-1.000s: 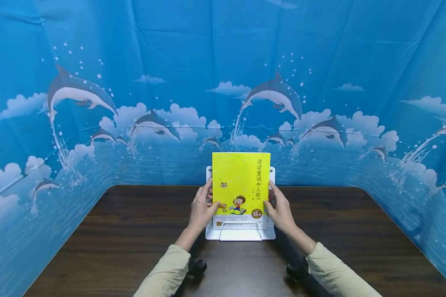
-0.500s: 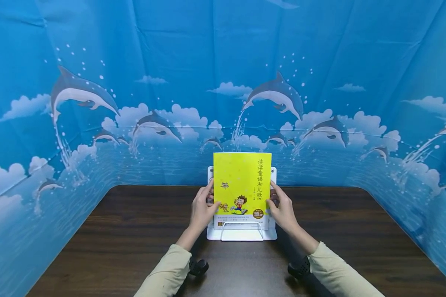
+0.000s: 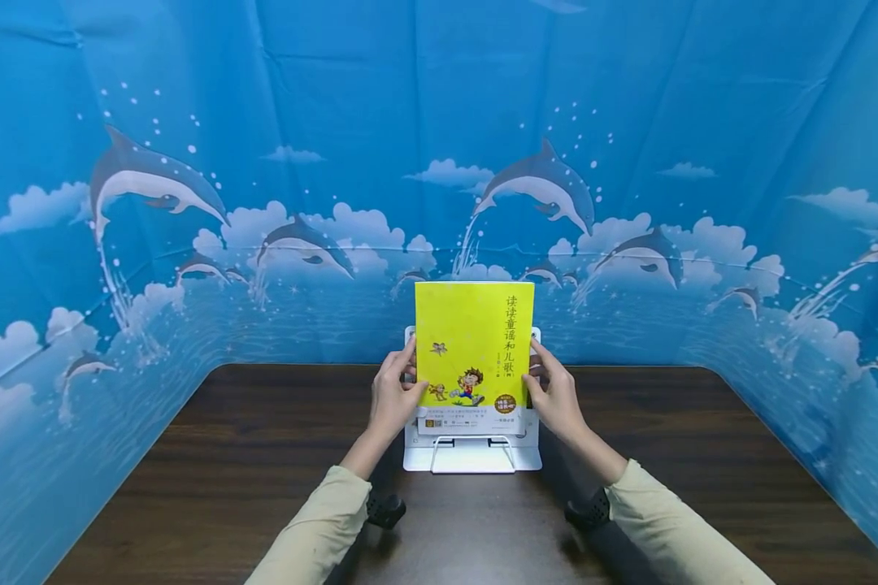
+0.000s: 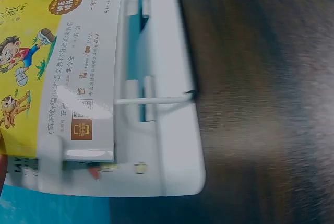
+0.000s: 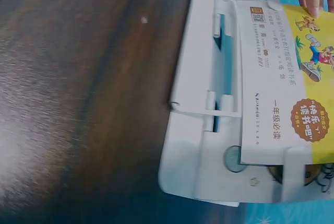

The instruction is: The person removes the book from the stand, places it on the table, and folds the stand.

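Observation:
A yellow children's book [image 3: 471,341] with a white lower band faces me, upright against a white metal book stand [image 3: 472,461]. My left hand [image 3: 393,400] grips its left edge, thumb on the cover and fingers behind. On the opposite edge my right hand [image 3: 558,400] holds it the same way. The book's bottom edge sits above the stand's wire lip in the head view. In the left wrist view, a white clip [image 4: 50,164] of the stand overlaps the book's edge; another clip [image 5: 294,174] shows in the right wrist view.
The stand rests on a dark wooden table [image 3: 278,439] near its far edge. Behind hangs a blue curtain [image 3: 380,97] printed with dolphins and clouds. A black wrist device [image 3: 386,510] is worn on the left forearm, another device [image 3: 588,510] on the right.
Both hands have moved up a little with the book, so its lower edge is now higher over the stand's lip. The stand stays in place.

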`<state>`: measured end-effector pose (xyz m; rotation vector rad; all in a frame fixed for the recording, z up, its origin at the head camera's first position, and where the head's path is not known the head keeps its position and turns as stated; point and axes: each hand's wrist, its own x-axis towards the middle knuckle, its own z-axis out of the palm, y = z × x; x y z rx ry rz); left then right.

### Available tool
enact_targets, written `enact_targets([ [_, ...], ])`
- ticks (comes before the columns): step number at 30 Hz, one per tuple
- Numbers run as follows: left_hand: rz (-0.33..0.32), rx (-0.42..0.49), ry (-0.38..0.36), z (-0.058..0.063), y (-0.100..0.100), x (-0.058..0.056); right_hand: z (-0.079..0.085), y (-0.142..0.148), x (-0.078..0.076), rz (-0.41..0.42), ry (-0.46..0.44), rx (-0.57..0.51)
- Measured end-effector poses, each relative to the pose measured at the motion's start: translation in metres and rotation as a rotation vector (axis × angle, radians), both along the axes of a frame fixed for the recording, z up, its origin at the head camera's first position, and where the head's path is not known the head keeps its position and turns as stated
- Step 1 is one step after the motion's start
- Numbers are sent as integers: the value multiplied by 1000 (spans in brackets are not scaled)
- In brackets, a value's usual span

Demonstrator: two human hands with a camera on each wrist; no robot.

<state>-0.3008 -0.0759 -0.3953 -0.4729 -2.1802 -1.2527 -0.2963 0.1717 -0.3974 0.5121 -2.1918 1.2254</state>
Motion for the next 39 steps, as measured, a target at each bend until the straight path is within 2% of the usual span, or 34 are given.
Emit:
enact_targets([
  [4, 1, 1, 53, 11, 1, 1, 9, 0, -1, -6, 30, -1],
  [12, 4, 4, 171, 23, 3, 2, 22, -1, 3, -34, 146, 5],
  [21, 3, -18, 259, 37, 6, 10, 37, 3, 7, -11, 193, -24],
  [25, -22, -42, 235, 41, 8, 14, 42, 10, 10, -3, 160, -17],
  [32, -103, -94, 125, 44, 17, 25, 47, 28, 21, 3, 34, 2],
  [39, -198, -24, -24, 40, 35, 35, 48, 52, 32, 20, -117, 56],
])
